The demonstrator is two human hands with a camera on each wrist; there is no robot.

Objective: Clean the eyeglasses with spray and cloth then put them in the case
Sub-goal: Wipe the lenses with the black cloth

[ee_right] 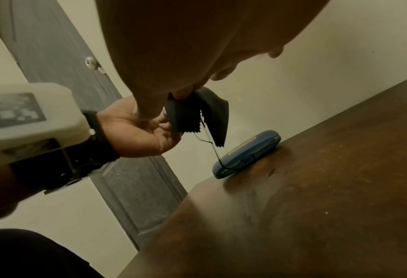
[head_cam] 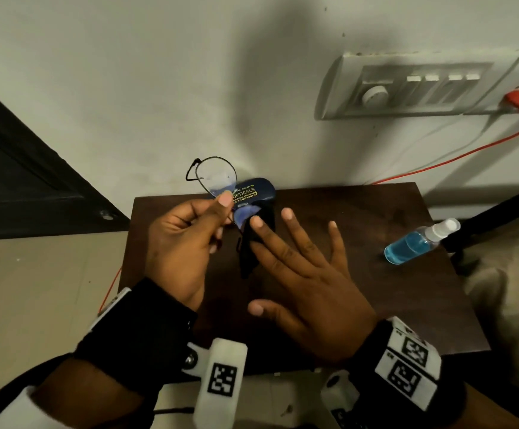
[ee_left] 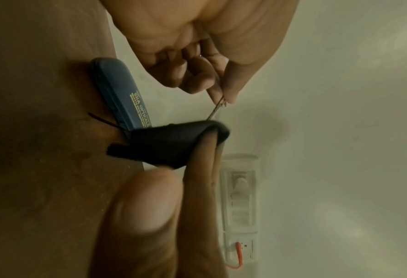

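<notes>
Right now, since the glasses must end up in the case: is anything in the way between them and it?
Yes: the blue case lies shut on the table, so its lid bars the way. The right hand also holds the black cloth against the eyeglasses held by the left hand.

L hand (head_cam: 187,243) is raised over the table's (head_cam: 375,289) far-left corner, thumb + curled fingers pinching the eyeglasses (head_cam: 218,181). R hand (head_cam: 307,274) is palm down over mid table, fingers straight + spread, thumb out wide, index tip touching the cloth (head_cam: 246,255). Both forearms come in from the near edge.
</notes>
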